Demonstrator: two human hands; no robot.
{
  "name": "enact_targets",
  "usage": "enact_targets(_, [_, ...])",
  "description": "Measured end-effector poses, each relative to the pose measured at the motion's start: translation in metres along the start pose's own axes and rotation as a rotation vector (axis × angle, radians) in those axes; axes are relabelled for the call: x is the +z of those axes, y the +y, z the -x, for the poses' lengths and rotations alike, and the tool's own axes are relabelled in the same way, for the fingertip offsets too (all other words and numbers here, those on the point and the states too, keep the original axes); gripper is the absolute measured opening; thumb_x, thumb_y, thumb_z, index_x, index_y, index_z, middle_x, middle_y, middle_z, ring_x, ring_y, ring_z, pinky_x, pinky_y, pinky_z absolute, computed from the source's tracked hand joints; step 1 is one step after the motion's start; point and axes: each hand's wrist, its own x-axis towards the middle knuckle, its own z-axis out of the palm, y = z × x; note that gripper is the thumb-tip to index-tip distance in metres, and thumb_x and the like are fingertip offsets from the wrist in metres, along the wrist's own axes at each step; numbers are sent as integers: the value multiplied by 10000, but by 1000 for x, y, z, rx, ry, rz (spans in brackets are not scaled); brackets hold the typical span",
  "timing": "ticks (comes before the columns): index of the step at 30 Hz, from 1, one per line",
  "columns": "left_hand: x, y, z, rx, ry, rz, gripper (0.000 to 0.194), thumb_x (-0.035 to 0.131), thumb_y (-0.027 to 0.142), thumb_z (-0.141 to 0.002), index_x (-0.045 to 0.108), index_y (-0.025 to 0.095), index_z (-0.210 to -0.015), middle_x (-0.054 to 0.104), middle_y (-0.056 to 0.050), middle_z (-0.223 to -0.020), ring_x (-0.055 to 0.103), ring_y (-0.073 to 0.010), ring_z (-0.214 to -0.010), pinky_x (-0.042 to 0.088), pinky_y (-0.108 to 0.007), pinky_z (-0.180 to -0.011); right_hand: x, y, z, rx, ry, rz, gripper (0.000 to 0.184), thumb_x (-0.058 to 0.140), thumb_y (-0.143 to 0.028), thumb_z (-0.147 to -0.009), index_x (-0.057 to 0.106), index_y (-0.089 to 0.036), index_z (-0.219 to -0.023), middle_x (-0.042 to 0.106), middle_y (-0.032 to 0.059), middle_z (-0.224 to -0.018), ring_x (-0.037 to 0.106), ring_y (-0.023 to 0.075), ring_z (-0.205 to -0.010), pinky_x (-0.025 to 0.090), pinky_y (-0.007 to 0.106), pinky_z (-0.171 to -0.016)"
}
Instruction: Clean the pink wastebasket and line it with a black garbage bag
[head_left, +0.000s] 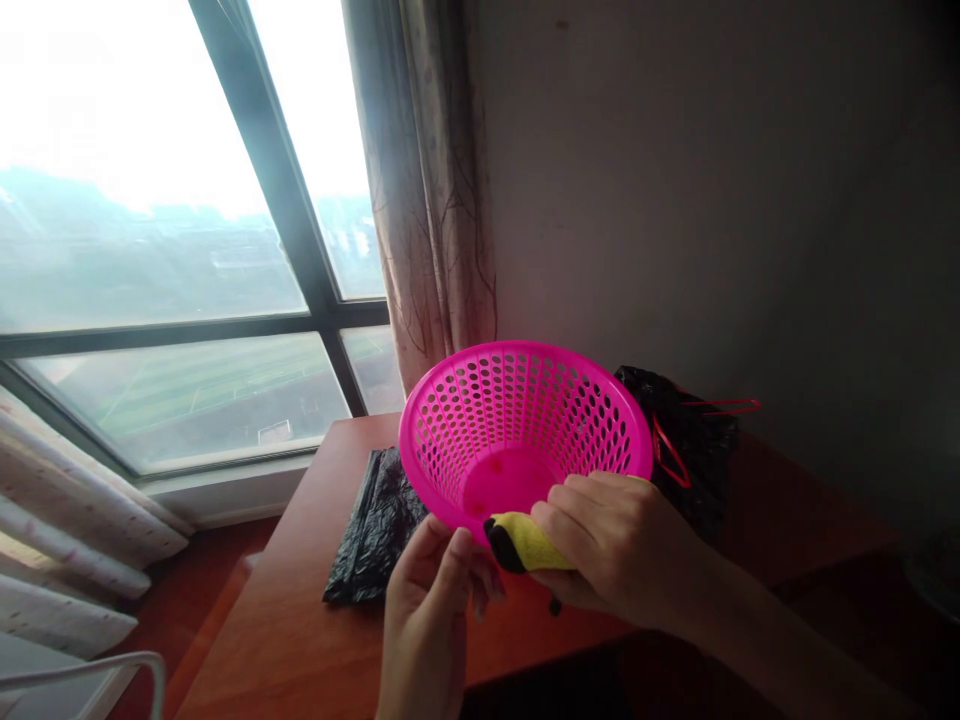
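A bright pink plastic basket [517, 480] with rows of oval holes is held above the table, tilted so that its inside faces me. My left hand [435, 610] pinches its near rim between thumb and fingers. In my right hand [615, 545] is a bunched yellow cloth [532, 542] with a black edge. The cloth lies against the near right part of the rim, and my right fingers wrap over it. Part of the cloth is hidden under those fingers. A few small reddish marks show on the basket's bottom.
On the reddish-brown table [285, 620], a folded black plastic bag [375, 540] lies to the left. Another black bag [701, 450] with red ties is behind the basket at right. Beyond stand a window [187, 300], a curtain [435, 180] and a wall. A white curved rail [154, 670] shows at lower left.
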Motion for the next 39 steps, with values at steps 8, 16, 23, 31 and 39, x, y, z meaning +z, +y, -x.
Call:
enact_targets(8, [5, 1, 0, 7, 72, 44, 345, 851, 391, -694, 632, 153, -815, 551, 37, -585, 469, -71, -506, 389, -175, -485, -2, 0, 2, 8, -63, -63, 238, 454, -358, -963, 585, -160, -945, 595, 38, -756, 532, 180, -692, 335, 328, -612])
enact_targets(16, [3, 1, -3, 23, 72, 44, 327, 843, 377, -707, 639, 156, -837, 539, 38, -614, 447, -61, -507, 371, -166, -472, 2, 1, 3, -43, -39, -29, 234, 466, -343, -985, 591, -145, -991, 615, 33, -765, 533, 175, -679, 336, 341, -612])
enact_targets(23, [-2, 11, -9, 8, 30, 83, 273, 840, 323, -710, 659, 150, -819, 526, 39, -606, 425, -52, -501, 363, -156, -458, 1, 0, 3, -49, -28, -43, 225, 468, -309, -972, 590, -127, -1025, 615, 33, -783, 531, 179, -677, 351, 349, -602])
enact_targets(31, [-24, 48, -51, 25, 4, 199, 222, 784, 226, -706, 582, 136, -683, 442, 65, -538, 326, -22, -431, 297, -129, -391, -8, 15, 18, -61, -45, -110, 198, 499, -321, -945, 573, -152, -1014, 598, 30, -768, 518, 181, -678, 359, 335, -624])
enact_targets(39, [-25, 42, -57, 71, -29, 85, 288, 769, 349, -785, 591, 147, -682, 528, 46, -559, 410, -46, -446, 367, -146, -410, -3, 10, 24, -45, 33, -79, 178, 534, -295, -902, 583, -149, -993, 592, 23, -739, 539, 188, -678, 352, 340, -632])
